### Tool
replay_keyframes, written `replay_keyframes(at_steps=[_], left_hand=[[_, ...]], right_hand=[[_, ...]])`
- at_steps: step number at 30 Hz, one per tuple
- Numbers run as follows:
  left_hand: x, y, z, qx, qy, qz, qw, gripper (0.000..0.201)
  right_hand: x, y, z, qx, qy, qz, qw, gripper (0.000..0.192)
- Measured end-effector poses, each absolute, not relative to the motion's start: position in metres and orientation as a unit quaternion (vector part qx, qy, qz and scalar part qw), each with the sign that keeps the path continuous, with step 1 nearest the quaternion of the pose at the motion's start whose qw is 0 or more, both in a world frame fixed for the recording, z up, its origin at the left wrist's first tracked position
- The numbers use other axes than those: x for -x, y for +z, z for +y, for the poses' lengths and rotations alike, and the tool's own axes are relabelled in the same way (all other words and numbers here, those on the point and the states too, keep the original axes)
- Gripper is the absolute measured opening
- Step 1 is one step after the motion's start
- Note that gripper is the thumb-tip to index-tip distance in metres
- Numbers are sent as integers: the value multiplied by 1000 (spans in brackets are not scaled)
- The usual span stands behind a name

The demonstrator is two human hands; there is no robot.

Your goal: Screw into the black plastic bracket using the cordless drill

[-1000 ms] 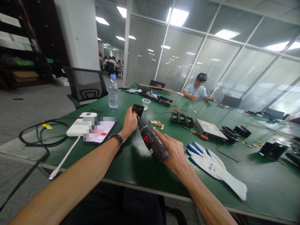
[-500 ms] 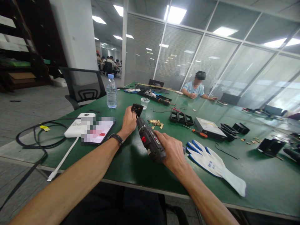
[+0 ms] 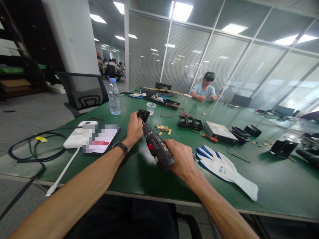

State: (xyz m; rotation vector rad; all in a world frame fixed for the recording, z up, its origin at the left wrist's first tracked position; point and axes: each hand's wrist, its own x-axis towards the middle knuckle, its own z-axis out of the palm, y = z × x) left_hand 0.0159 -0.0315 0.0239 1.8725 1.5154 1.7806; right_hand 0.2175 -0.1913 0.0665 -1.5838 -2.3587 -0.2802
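My right hand (image 3: 181, 155) is wrapped round the grip of a black cordless drill (image 3: 158, 149) with a red switch on its side. The drill points away from me, its bit reaching a small black box-like part (image 3: 144, 115). That part is in the fingers of my left hand (image 3: 134, 128), raised over the table; small brass-coloured spots show on it. Whether the bit touches a screw I cannot tell. Just right of the part lie small brass pieces (image 3: 163, 128) in a loose pile. A clear plastic cup (image 3: 151, 108) stands behind it.
On the green table (image 3: 134, 176) a white-and-blue glove (image 3: 224, 167) lies to the right, near an orange-handled screwdriver (image 3: 210, 137), a black frame (image 3: 190, 123) and a metal box (image 3: 220, 132). Leftward are a water bottle (image 3: 114, 98), a phone (image 3: 106, 139) and a power bank (image 3: 79, 134). A person (image 3: 205, 88) sits opposite.
The view has shifted slightly, so everything sits a little further left. My hands keep the drill against the black part. The person opposite has brought both hands together.
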Motion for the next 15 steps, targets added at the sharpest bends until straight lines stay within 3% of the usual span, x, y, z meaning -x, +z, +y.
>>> replay_keyframes(at_steps=[15], left_hand=[[-16,25,-32,-619,593,509,79,33]], right_hand=[[-218,67,-191,547,-94,-818,151,29]])
